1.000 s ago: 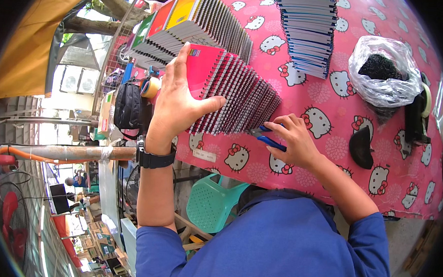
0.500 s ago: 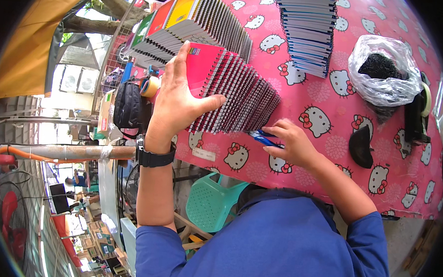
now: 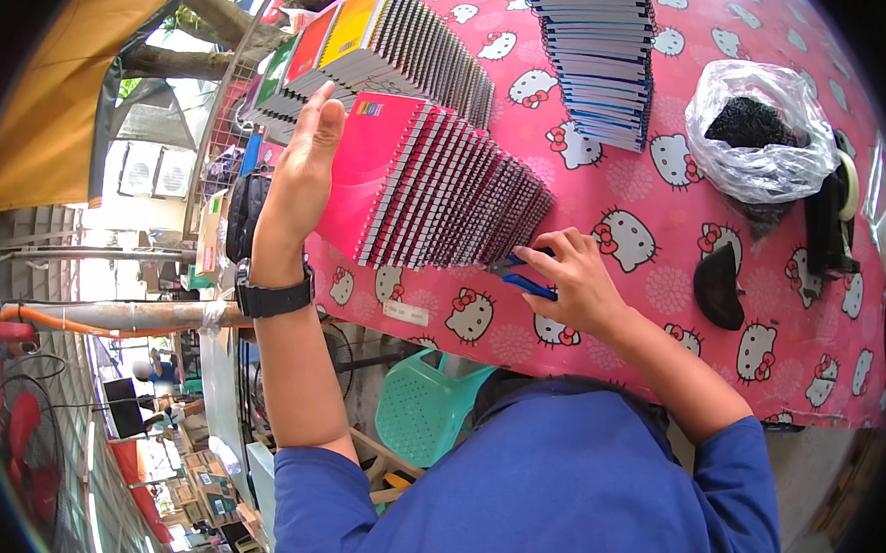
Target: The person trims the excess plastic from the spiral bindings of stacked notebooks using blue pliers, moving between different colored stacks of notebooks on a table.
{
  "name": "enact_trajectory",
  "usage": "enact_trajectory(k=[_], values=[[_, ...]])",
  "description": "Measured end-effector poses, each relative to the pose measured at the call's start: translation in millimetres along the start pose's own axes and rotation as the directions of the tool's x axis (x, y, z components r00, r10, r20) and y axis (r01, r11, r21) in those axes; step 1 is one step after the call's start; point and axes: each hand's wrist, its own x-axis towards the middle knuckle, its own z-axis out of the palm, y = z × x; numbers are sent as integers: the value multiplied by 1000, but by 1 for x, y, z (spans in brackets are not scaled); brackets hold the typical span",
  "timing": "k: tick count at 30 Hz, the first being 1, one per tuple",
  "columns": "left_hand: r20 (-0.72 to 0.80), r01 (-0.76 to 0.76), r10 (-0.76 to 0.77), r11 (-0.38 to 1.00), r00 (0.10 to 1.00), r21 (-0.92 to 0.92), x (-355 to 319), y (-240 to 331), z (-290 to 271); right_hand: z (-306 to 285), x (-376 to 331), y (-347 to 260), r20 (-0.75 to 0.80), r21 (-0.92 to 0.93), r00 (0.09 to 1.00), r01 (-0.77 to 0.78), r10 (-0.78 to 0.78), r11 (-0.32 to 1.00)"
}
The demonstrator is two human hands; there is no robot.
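A tall stack of pink spiral notebooks (image 3: 374, 163) stands on the table in front of me, its coils fanned toward the right. Flat along the stack's left edge is my left hand (image 3: 303, 184), open, fingers stretched out, a black watch on the wrist. My right hand (image 3: 581, 284) is closed around a small blue-handled tool (image 3: 531, 285) that looks like pliers. The tool's tip is close to the coil ends at the stack's near right corner; whether it touches a coil I cannot tell.
Behind stand stacks of yellow (image 3: 354, 27), red and green notebooks and a blue notebook stack (image 3: 599, 74). At right are a plastic bag of black coils (image 3: 761, 133), a black curved object (image 3: 720, 288) and a tape dispenser (image 3: 835, 212). A green stool (image 3: 424, 406) stands below the table edge.
My left hand has slid left off the top notebook to the stack's side, its thumb no longer over the cover. My right hand stays near the coil ends with the tool.
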Motion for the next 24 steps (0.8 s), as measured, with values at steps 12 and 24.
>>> enact_trajectory(k=[12,24], values=[[-73,-73,92,973,993,220,9,-22,19,-1,-1,4,106,145,988,-126,111,981],[-26,0,3,996,1000,93,5,-13,22,0,12,28,759,551,613,-785,221,283]])
